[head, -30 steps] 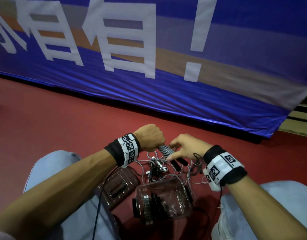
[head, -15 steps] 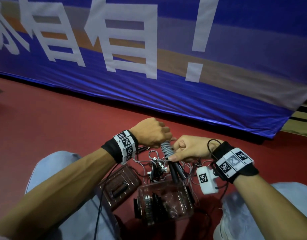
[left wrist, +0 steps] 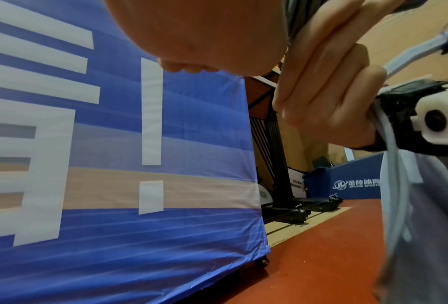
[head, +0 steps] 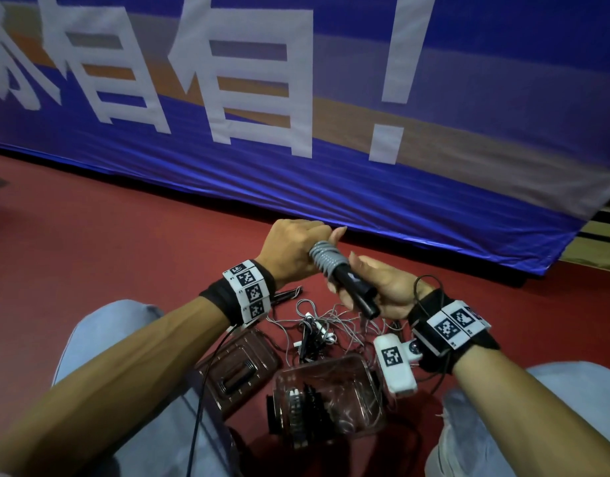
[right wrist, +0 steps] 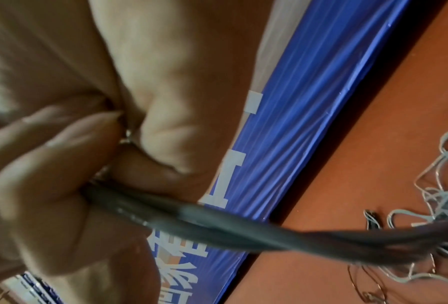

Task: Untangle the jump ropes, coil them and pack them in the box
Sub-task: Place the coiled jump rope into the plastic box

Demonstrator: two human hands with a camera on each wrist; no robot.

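Above the floor I hold a jump rope bundle: grey cord coiled round a pair of black handles. My left hand grips the coiled upper end. My right hand wraps its fingers round the handles lower down, and they show blurred in the right wrist view as black handles. A loose strand of grey cord hangs down from the bundle. Under my hands, more tangled ropes with white and black handles lie on the red floor. Nearer to me stands the clear box with dark items inside.
The box lid lies left of the box, between my knees. A blue banner hangs along the floor just beyond my hands. Red floor stretches out to the left. Black metal stands sit past the banner's right end.
Both hands have lifted the coiled bundle up and away from the tangle. My right hand has rolled palm-up and taken a full grip on the black handles.
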